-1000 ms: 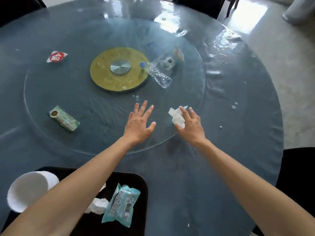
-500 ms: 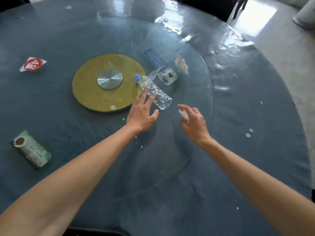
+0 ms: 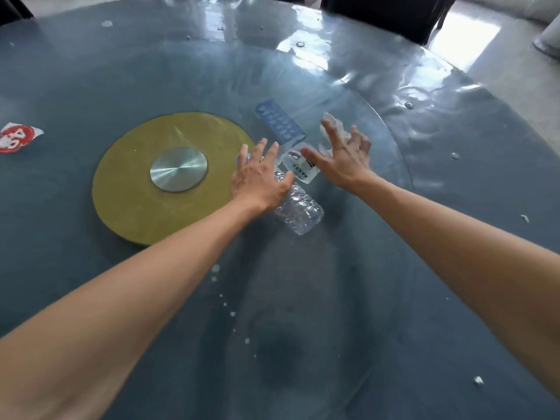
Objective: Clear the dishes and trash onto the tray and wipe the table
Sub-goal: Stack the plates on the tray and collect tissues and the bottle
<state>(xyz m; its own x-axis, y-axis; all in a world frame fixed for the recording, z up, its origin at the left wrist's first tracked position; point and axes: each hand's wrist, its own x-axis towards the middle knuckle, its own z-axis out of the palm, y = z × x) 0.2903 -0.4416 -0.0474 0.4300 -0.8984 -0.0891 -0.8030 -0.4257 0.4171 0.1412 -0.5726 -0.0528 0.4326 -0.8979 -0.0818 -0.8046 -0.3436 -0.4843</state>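
A crushed clear water bottle (image 3: 300, 211) lies on its side on the glass turntable (image 3: 348, 95). My left hand (image 3: 257, 178) hovers over its neck with fingers spread, hiding most of the blue cap. Just right of it sits a small clear plastic cup (image 3: 298, 170) with a label. My right hand (image 3: 344, 160) is spread above the cup and a crumpled white tissue (image 3: 331, 122); I cannot see under the palm. A blue wrapper (image 3: 278, 122) lies flat beyond the cup. A red and white wrapper (image 3: 15, 137) is at the far left. The tray is out of view.
A yellow disc (image 3: 133, 201) with a metal hub (image 3: 178, 169) marks the turntable's centre. White crumbs (image 3: 215, 268) dot the grey-blue table (image 3: 454, 298) near me and to the right. A dark chair (image 3: 378, 13) stands at the far edge.
Both hands have reached farther forward, from the near part of the turntable to the bottle and cup. The right hand's fingers have spread apart. The tray and green packet have left the view.
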